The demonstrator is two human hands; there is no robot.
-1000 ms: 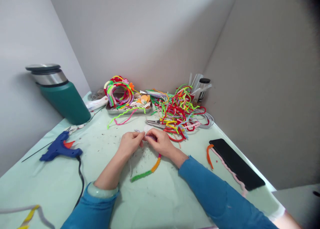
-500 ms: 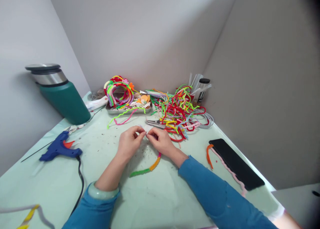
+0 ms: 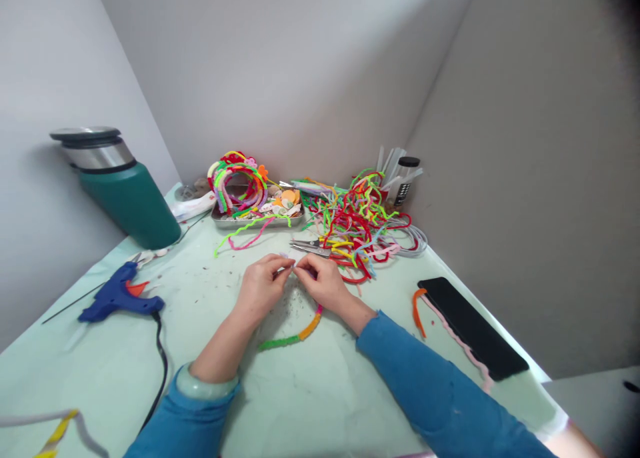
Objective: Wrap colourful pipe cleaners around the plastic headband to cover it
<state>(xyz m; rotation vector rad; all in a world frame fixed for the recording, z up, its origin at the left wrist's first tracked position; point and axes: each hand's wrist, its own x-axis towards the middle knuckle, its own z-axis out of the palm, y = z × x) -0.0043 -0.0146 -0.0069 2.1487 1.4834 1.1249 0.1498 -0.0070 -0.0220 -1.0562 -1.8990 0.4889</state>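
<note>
My left hand (image 3: 263,285) is closed in a pinch, its thumb and fingertips meeting close to my right fingertips. Whatever lies between those left fingers is too small to make out. Also closed is my right hand (image 3: 323,281), with a bit of purple showing inside its curled fingers. From beneath it curves a band wrapped in fuzzy pipe cleaner (image 3: 311,327), pink near the hand, then orange, then green at the free end. Just beyond my fingertips lie scissors (image 3: 311,247) on the pale green table cover (image 3: 310,405).
A metal tray (image 3: 255,223) holds colourful wrapped hoops (image 3: 239,186) and small cutouts. Right of it spreads a tangle of pipe cleaners (image 3: 353,218). A blue glue gun (image 3: 120,295) and teal bottle (image 3: 131,201) are left; a black phone-like slab (image 3: 480,331) lies right.
My left fingers have shifted slightly and closed more tightly beside my right fingertips. The right hand and the band have barely moved.
</note>
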